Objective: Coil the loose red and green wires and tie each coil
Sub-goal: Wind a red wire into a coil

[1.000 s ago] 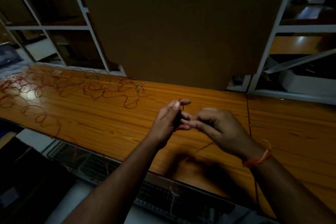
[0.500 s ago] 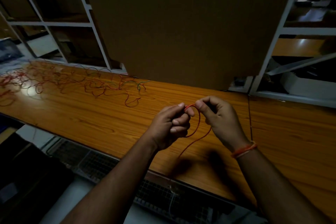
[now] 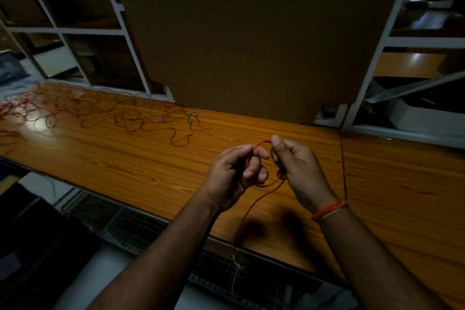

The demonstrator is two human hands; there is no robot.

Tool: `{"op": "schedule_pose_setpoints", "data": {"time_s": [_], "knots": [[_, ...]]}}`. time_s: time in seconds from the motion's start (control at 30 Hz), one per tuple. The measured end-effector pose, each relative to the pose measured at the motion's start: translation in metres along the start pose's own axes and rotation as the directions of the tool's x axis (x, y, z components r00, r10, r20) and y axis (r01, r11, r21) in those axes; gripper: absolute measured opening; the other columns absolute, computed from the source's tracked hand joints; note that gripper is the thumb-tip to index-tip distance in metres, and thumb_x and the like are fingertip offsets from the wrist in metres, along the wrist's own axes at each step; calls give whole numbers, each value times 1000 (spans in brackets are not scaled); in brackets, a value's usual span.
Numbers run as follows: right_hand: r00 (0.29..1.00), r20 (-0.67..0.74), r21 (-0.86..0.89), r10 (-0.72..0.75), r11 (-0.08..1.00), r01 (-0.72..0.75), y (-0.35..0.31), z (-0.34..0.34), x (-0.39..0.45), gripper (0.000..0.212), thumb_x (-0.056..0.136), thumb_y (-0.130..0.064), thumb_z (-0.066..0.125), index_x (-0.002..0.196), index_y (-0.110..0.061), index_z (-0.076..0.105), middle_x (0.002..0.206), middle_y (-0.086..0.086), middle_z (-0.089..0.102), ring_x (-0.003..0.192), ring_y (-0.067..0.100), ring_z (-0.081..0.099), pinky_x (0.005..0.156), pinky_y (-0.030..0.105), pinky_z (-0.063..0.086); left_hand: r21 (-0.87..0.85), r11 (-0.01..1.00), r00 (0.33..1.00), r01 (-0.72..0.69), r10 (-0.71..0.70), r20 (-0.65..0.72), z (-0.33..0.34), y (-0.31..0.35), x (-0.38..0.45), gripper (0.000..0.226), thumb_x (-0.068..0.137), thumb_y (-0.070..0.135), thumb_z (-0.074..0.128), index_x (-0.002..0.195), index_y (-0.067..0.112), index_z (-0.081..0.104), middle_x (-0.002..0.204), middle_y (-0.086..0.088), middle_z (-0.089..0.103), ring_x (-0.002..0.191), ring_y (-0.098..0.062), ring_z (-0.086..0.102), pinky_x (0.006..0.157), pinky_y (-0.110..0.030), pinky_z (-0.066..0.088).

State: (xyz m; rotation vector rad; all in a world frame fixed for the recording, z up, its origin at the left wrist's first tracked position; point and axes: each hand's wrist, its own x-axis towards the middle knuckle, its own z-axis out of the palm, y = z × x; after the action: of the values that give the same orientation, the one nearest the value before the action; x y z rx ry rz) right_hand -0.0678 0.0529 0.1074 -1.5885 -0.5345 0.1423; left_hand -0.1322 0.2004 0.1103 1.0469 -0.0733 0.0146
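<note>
A red wire [image 3: 261, 143] forms a small loop between both hands above the wooden table [image 3: 125, 171]. My left hand [image 3: 234, 173] grips one side of the loop with curled fingers. My right hand [image 3: 297, 166] pinches the other side between thumb and fingers. The wire's free tail [image 3: 247, 211] hangs down from the loop toward the table's front edge. A tangle of loose red and green wires [image 3: 130, 116] lies spread over the far left of the table.
A large brown board [image 3: 251, 33] stands upright behind the table. White shelf frames [image 3: 125, 33] flank it on both sides. A wire-mesh tray [image 3: 125, 226] runs below the table's front edge. A thin dark cable [image 3: 343, 158] crosses the table at the right.
The loop between my hands has grown more rounded and the hands have drawn slightly apart. The view has shifted a little; the loose wires have not moved.
</note>
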Motion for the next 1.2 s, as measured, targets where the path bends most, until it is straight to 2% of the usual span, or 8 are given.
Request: {"op": "schedule_pose_setpoints", "data": {"time_s": [0.27, 0.5, 0.67, 0.73, 0.83, 0.93, 1.03, 1.2], "knots": [[985, 68, 198, 156, 966, -166, 13, 7, -8, 38, 103, -45, 47, 82, -16, 59, 66, -1, 46, 55, 10, 42, 53, 24, 38, -388, 920, 998, 51, -34, 51, 2, 4, 7, 28, 108, 21, 36, 97, 9, 59, 47, 10, 41, 36, 0, 36, 41, -16, 24], [932, 32, 340, 360, 873, -349, 70, 14, -50, 10, 96, -4, 63, 100, -13, 60, 68, -3, 52, 57, 6, 48, 51, 28, 49, -621, 779, 995, -88, 41, -90, -21, 33, 14, 33, 107, 23, 38, 99, 10, 67, 48, 9, 44, 37, -3, 37, 40, -17, 23], [942, -183, -86, 281, 950, -300, 78, -13, -60, 7, 89, -10, 75, 90, -16, 72, 77, -5, 71, 63, 7, 64, 60, 24, 52, -649, 725, 966, -231, 89, -244, -42, 58, 15, 33, 108, 23, 41, 99, 10, 69, 51, 9, 44, 38, -4, 37, 40, -16, 21], [975, -182, -349, 125, 919, -183, 66, -24, -60, 10, 88, -16, 77, 81, -24, 74, 79, -9, 72, 79, 0, 65, 69, 23, 51, -603, 756, 948, -255, 71, -312, -44, 60, 14, 29, 107, 23, 43, 101, 10, 68, 54, 10, 43, 39, -3, 35, 41, -14, 21], [984, 83, -533, -159, 827, 179, 32, -33, -53, 11, 87, -18, 79, 82, -27, 76, 78, -14, 65, 80, 5, 62, 64, 16, 45, -447, 861, 921, -243, 60, -386, -39, 52, 15, 28, 108, 25, 42, 110, 9, 64, 63, 9, 46, 46, -2, 41, 42, -12, 30], [927, 248, -473, -280, 800, 369, -6, -30, -41, 7, 89, -18, 76, 90, -25, 77, 84, -12, 62, 79, 8, 61, 63, 17, 45, -110, 978, 921, -179, 127, -368, -30, 39, 15, 32, 110, 25, 38, 118, 4, 60, 68, 2, 57, 56, -7, 54, 52, -15, 43], [900, 266, -427, -346, 795, 431, -35, -24, -27, 7, 91, -19, 75, 94, -25, 76, 86, -10, 61, 80, 9, 61, 64, 19, 46, 311, 948, 961, -71, 149, -234, -19, 26, 9, 37, 111, 30, 37, 127, 4, 58, 76, -8, 66, 69, -19, 65, 62, -26, 49], [899, 195, -307, -391, 847, 435, -52, -18, -3, 7, 93, -16, 72, 96, -22, 75, 91, -8, 64, 90, 14, 65, 75, 28, 54, 413, 910, 997, -34, 62, -54, -12, 15, 2, 31, 110, 28, 39, 110, 8, 62, 63, -6, 56, 49, -16, 52, 49, -27, 40]]}}
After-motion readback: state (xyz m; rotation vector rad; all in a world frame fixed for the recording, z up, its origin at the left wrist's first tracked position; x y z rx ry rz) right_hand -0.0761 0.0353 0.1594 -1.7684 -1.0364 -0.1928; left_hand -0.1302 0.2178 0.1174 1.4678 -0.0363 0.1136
